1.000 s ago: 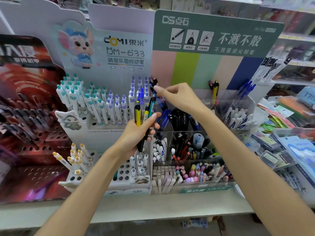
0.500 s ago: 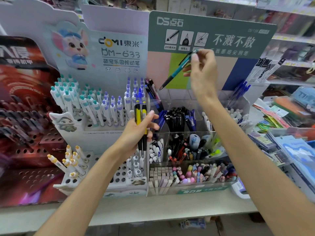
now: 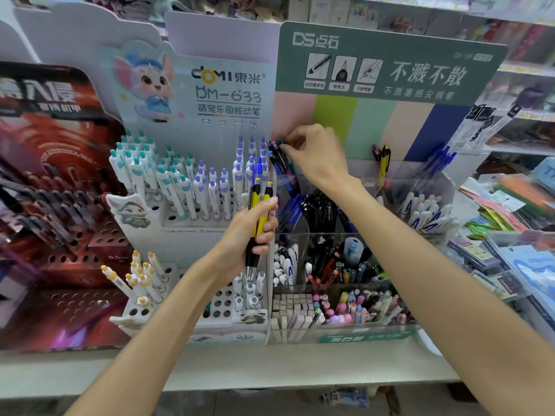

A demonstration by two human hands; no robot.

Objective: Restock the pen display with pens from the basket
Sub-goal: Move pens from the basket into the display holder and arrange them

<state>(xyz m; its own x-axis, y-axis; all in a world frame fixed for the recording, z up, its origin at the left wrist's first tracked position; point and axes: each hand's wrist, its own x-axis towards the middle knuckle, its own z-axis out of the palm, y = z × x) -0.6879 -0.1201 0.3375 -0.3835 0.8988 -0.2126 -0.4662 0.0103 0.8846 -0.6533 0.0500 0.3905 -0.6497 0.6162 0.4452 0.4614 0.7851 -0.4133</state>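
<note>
Landmark: the clear acrylic display [image 3: 345, 244] under the green header card; places below are given from it.
Left hand [image 3: 249, 235]: just left of the display's front left corner, raised before the white pen rack [image 3: 186, 211]. Fingers are curled round a bundle of yellow pens [image 3: 259, 211] with a blue one behind, thumb across the barrels, tips pointing down.
Change: half a second ago the right hand held a teal pen high in front of the header card; now it is down at the display's back left compartment, and the pen's top stands among the dark pens [image 3: 280, 159] there.
Meaning: that pen looks seated or nearly so; the bundle is next to be shelved.
Right hand [image 3: 315, 154]: over the back left compartment, wrist bent, arm reaching across from the right. Fingertips pinch the teal pen [image 3: 281, 142] at its top.
Basket: not in view.
</note>
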